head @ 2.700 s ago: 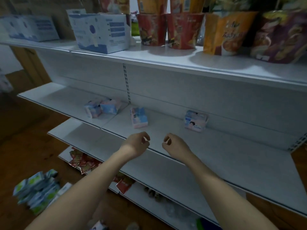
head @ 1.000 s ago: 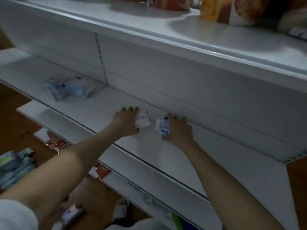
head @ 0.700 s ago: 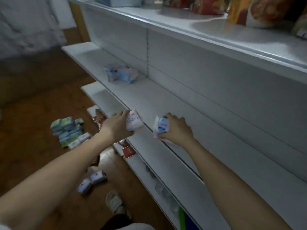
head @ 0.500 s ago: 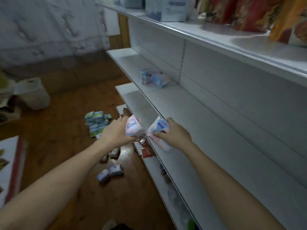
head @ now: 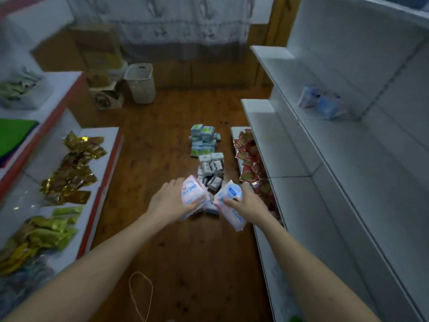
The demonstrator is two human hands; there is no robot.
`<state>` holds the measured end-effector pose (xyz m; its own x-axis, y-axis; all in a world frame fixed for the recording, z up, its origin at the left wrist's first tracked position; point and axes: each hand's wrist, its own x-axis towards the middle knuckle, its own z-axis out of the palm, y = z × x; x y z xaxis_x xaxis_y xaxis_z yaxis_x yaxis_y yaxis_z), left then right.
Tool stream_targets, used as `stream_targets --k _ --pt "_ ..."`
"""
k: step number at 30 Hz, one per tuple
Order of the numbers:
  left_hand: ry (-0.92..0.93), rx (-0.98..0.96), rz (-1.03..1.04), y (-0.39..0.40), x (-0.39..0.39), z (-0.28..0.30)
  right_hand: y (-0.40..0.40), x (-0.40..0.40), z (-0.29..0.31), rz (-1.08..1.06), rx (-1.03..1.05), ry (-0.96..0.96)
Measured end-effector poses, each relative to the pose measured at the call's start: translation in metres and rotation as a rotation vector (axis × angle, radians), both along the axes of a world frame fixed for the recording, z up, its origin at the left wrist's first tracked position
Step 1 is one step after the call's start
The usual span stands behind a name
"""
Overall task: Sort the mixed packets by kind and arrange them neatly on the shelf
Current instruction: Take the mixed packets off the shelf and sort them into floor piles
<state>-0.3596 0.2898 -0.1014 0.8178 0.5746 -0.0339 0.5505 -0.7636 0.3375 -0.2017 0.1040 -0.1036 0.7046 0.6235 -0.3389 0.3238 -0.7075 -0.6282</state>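
Both hands are out in front at the centre of the view, each curled round a soft pink-and-white packet. The left hand (head: pixel 168 203) grips a pink packet marked 240 (head: pixel 192 194); its fingers are hidden behind the wrapper and only the thumb side shows. The right hand (head: pixel 247 202) holds a pink packet with a blue label (head: pixel 229 201), whose lower end hangs below the palm toward 6 o'clock. The two packets nearly meet, and a third small packet (head: pixel 210 207) peeks out between them; whether it is held or lies on the floor cannot be told.

Just beyond the hands, toward 12 o'clock, a pile of mixed packets (head: pixel 206 154) sits on the wooden floor (head: pixel 162 135), green-and-white ones farther off, black-and-white ones nearer; their print is too small to read. At 1 o'clock red sachets (head: pixel 247 159) lie on the lowest board of the white shelf (head: pixel 325 182), partly hidden by the board above. At 2 o'clock two blurred blue-pink packets (head: pixel 321 103) rest on a higher board. At 9 o'clock gold and green foil packets (head: pixel 69 168) lie on a second rack, cut off by the left edge. A pale bin (head: pixel 140 82) stands at 11 o'clock.
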Motion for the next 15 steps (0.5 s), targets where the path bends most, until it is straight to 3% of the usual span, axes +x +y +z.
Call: stream_targets --k 8,15 --pt "0.194 -0.137 0.237 0.051 -0.081 -0.084 0.048 -0.047 -0.084 0.009 -0.075 0.303" --pt "0.343 -0.194 0.325 0.066 -0.031 -0.143 0.094 0.01 -0.15 -0.011 -0.111 0.396"
